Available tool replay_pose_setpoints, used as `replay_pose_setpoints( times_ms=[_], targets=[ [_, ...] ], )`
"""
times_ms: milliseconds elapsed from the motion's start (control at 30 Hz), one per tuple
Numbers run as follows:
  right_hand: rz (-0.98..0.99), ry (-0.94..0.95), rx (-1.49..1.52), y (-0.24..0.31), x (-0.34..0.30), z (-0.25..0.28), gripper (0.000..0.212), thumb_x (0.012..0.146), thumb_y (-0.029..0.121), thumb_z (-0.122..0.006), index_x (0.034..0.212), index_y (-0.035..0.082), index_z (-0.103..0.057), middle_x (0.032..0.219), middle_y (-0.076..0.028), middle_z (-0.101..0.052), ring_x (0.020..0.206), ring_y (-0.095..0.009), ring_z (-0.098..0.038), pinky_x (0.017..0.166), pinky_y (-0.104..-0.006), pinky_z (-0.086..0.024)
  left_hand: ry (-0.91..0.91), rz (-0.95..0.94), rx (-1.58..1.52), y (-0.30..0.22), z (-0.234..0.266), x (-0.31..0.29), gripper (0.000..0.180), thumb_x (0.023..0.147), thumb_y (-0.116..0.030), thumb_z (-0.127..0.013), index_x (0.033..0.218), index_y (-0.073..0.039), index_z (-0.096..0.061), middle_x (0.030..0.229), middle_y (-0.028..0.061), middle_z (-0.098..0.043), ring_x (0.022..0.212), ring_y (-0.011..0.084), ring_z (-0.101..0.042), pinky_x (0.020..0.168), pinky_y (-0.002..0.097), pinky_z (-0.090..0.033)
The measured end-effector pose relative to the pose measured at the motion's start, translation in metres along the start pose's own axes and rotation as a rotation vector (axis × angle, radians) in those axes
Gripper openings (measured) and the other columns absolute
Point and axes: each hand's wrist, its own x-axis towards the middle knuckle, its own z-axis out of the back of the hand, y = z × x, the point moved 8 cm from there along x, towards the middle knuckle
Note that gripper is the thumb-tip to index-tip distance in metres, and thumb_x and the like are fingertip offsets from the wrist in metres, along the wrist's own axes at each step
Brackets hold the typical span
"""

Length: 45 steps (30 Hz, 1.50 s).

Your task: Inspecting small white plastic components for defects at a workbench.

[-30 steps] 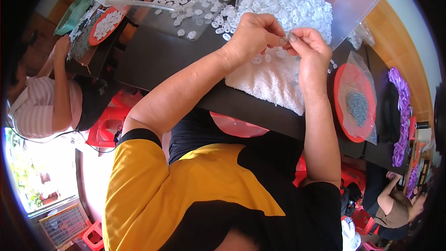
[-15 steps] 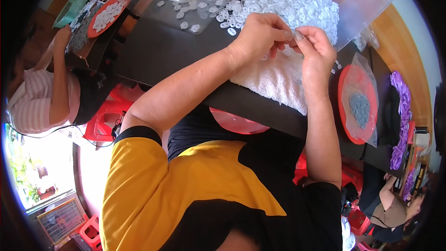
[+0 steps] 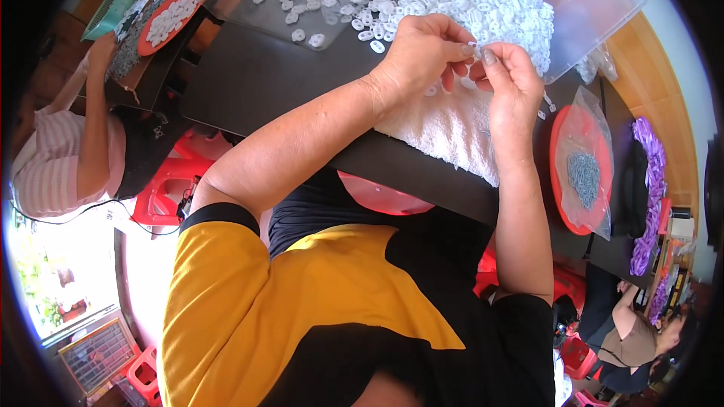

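Observation:
My left hand (image 3: 427, 51) and my right hand (image 3: 514, 79) meet fingertip to fingertip over a white towel (image 3: 441, 132) at the table's edge. Thumb and forefinger of each are pinched together. Whatever sits between them is too small and too covered to make out. Just beyond my fingers lies a big heap of small white oval plastic pieces (image 3: 483, 0), each with holes, spilling out of a clear plastic bin (image 3: 584, 11). A few of these pieces rest on the towel beneath my hands.
More white ovals lie in a clear tray (image 3: 249, 19) at far left. On the right, a red plate (image 3: 559, 181) bears a clear bag with small grey metal parts (image 3: 584, 179). Purple cord (image 3: 647, 196) hangs beyond it. Co-workers sit left (image 3: 68, 151) and lower right (image 3: 633, 339).
My hands stay pinched together over the towel, with only a slight shift of the fingertips. The whole view has tilted a little.

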Motion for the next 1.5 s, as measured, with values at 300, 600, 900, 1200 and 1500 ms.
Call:
replay_pose_setpoints(
  times_ms=[300,600,900,1200,1500],
  targets=[
    [-0.015,-0.015,-0.058,-0.001,-0.002,-0.002,0.008,0.093,0.008,-0.059,0.095,0.0,-0.06,0.082,-0.003,-0.062,0.07,-0.009,-0.057,0.064,-0.0247,-0.047,-0.016,0.003,0.054,-0.001,-0.001,-0.002,0.013,0.085,-0.001,-0.064,0.095,0.006,-0.063,0.074,0.0103,-0.064,0.055,0.0131,-0.059,0.047,0.0261,-0.046],
    [-0.009,-0.037,-0.115,0.002,-0.001,-0.001,0.009,0.093,0.008,-0.059,0.092,0.0,-0.061,0.078,-0.004,-0.062,0.067,-0.01,-0.057,0.063,-0.026,-0.047,-0.034,-0.02,0.052,-0.004,-0.001,-0.003,0.012,0.085,-0.001,-0.064,0.094,0.007,-0.062,0.075,0.0101,-0.064,0.059,0.0126,-0.06,0.047,0.0254,-0.047],
    [0.021,-0.031,-0.138,0.0,-0.002,-0.001,0.009,0.092,0.008,-0.059,0.093,-0.001,-0.061,0.075,-0.005,-0.062,0.067,-0.011,-0.058,0.064,-0.0268,-0.048,-0.061,-0.033,0.047,-0.003,0.001,-0.005,0.012,0.085,-0.001,-0.063,0.094,0.007,-0.062,0.076,0.0097,-0.064,0.061,0.0115,-0.061,0.046,0.0245,-0.048],
    [0.053,-0.03,-0.227,0.005,-0.005,-0.005,0.012,0.093,0.011,-0.059,0.09,-0.001,-0.06,0.072,-0.005,-0.061,0.063,-0.011,-0.055,0.06,-0.0272,-0.045,-0.08,-0.042,0.08,-0.003,0.0,-0.008,0.011,0.085,-0.001,-0.064,0.093,0.005,-0.063,0.075,0.0074,-0.064,0.061,0.01,-0.06,0.045,0.0233,-0.048],
    [-0.098,0.035,-0.07,-0.011,-0.004,-0.011,0.016,0.096,0.015,-0.056,0.088,0.002,-0.061,0.072,-0.001,-0.058,0.06,-0.009,-0.054,0.056,-0.0224,-0.041,-0.145,-0.085,0.189,-0.002,0.002,-0.009,0.009,0.084,-0.001,-0.064,0.091,0.004,-0.063,0.073,0.0051,-0.063,0.059,0.0084,-0.059,0.044,0.0221,-0.046]
  ],
)
